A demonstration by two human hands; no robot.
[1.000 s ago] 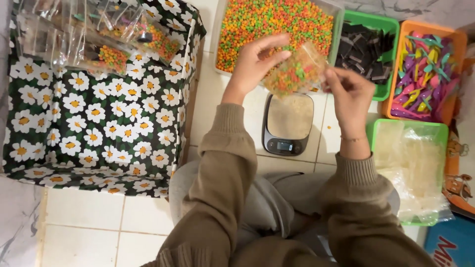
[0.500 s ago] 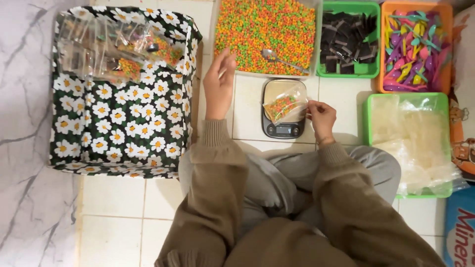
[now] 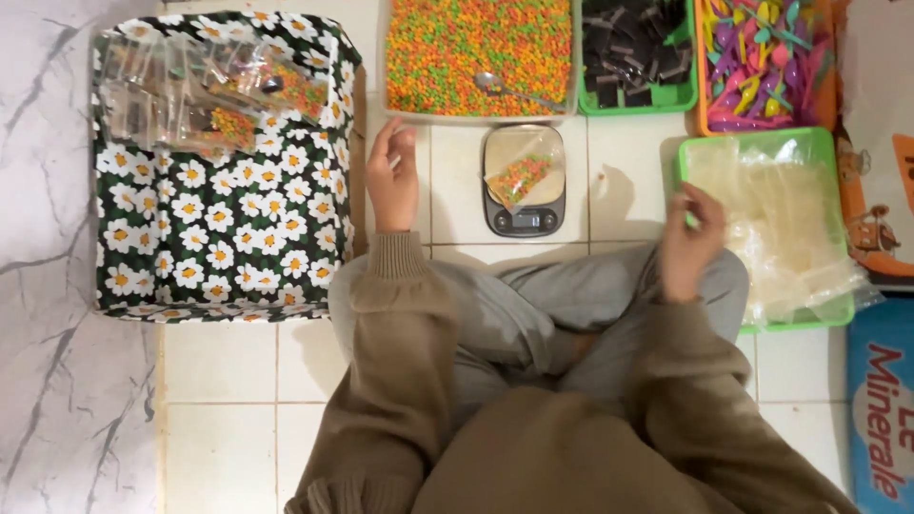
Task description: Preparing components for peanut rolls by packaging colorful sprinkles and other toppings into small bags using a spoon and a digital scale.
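Sitting on glossy white floor tiles (image 3: 219,371): crinkly bag of pellets (image 3: 519,176) on the scale (image 3: 522,181), left hand (image 3: 392,181) and right hand (image 3: 690,243) apart, both empty.

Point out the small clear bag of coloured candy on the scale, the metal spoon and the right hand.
Small clear bag of coloured candy (image 3: 520,174), head view, its filled middle.
Metal spoon (image 3: 488,82), head view, its bowl.
Right hand (image 3: 690,243), head view, back of hand.
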